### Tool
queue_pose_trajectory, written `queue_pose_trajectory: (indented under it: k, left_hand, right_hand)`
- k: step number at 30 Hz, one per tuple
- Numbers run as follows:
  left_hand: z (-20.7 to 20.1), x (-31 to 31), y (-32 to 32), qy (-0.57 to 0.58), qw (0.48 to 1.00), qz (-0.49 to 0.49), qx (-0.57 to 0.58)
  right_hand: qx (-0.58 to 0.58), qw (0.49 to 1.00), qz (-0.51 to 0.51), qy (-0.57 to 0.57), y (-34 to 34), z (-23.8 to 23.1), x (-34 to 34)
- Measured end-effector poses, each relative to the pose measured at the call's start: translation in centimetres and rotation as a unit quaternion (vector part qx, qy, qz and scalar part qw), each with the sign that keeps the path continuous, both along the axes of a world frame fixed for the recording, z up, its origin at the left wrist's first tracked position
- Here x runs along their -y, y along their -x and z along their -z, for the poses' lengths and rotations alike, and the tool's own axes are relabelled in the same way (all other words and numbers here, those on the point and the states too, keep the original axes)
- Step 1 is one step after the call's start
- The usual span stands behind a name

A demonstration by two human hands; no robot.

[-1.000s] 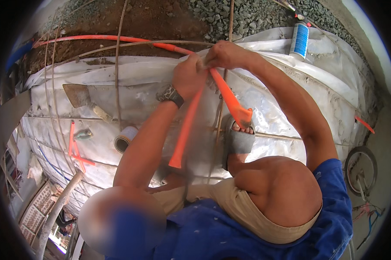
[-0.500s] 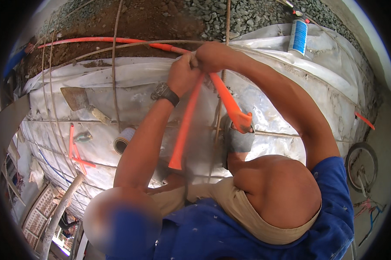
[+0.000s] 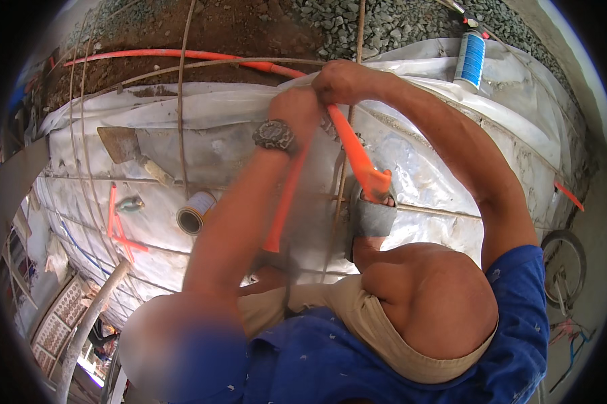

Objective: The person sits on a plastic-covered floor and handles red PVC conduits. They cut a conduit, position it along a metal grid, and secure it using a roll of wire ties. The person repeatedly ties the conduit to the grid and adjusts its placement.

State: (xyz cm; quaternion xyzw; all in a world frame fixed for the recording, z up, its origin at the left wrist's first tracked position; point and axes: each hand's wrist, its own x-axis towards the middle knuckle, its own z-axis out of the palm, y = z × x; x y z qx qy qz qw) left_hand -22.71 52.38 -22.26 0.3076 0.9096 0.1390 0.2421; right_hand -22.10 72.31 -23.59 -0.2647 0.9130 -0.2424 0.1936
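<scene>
Both fists meet at the far middle, over the edge of a translucent plastic sheet (image 3: 236,151). My left hand (image 3: 295,111), below a wristwatch (image 3: 275,137), is closed around an orange pipe (image 3: 286,202) that slants down toward me, blurred. My right hand (image 3: 342,81) is closed against it; a second orange pipe (image 3: 349,138) runs from beneath the fingers to a flared, bent end by my sandalled foot (image 3: 374,219). A long orange pipe (image 3: 182,54) comes in from the left and reaches my hands. The fingers hide where the pipes meet.
Thin steel bars (image 3: 182,108) cross the sheet. On it lie a trowel (image 3: 120,144), an open tin can (image 3: 197,212), and orange pipe pieces (image 3: 119,225). A blue-and-white can (image 3: 470,60) stands near gravel (image 3: 384,27). A wooden pole (image 3: 91,330) leans at left; a wheel (image 3: 563,269) is at right.
Both hands have shifted slightly right, still together. My left wrist has turned, and it now covers the upper part of the blurred pipe, whose lower end has risen a little.
</scene>
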Motion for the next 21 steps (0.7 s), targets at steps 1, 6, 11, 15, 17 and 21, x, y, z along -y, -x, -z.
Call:
queue_pose_trajectory:
  k: [1,6,11,15,17,21]
  left_hand:
    - [0.2,0.2,0.1,-0.018,1.000,0.019,-0.008]
    - [0.4,1.2,1.8,-0.065,0.990,0.125,0.027]
    - [0.1,1.6,2.6,-0.138,0.984,0.100,0.060]
    - [0.3,2.1,2.1,-0.193,0.977,0.080,0.051]
    - [0.3,2.8,1.7,-0.147,0.983,0.085,0.070]
    - [0.4,3.8,1.9,-0.175,0.980,0.054,0.076]
  right_hand:
    - [0.001,1.000,-0.005,0.006,0.0,0.1,-0.1]
    - [-0.002,1.000,-0.002,0.008,-0.3,0.3,-0.3]
    - [0.011,0.998,0.062,0.004,-1.4,0.5,0.1]
    - [-0.008,0.994,0.111,0.013,-2.4,1.5,0.2]
    - [-0.023,0.989,0.147,0.001,-2.4,2.0,0.2]
    - [0.023,0.991,0.121,0.041,-1.5,1.5,-0.9]
